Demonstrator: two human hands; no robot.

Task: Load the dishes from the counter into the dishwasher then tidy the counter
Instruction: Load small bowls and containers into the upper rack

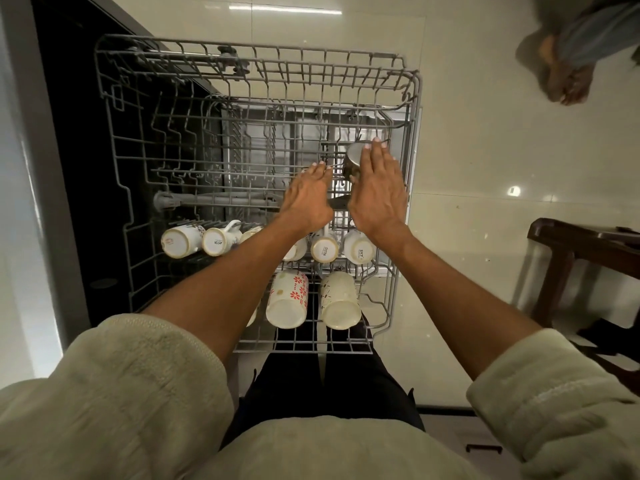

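Seating a steel cup (356, 159) upside down in the pulled-out upper rack (242, 53) of the dishwasher, far right side, just inside the right rail.

My right hand (377, 192) lies over the cup, fingers (375, 150) straight and held together along its upturned base and side; thumb side is hidden, so I can't tell if there's any real grip underneath. My left hand (308, 195) is just beside it, fingers straight and close together, tips on the rack wires to the left of the cup. It holds nothing.

How I'd do this step well:
- Keep the cup mouth-down and slightly tilted so water drains off the base.
- Settle it between tines, not perched on top of one. Looks like it leans on the wires now; can't confirm it's seated.
- Use left hand to steady the rack, since it's fully extended and may rock.
- Let go only once the cup stops wobbling. Steel on wire slides easily.

Near end of the rack already holds a row of white mugs (325, 249) on their sides plus two taller patterned mugs (287, 299) closer to me. Middle and left of the rack are free, so spacing isn't a constraint.

Worktop isn't in view; can't judge what's left to load.
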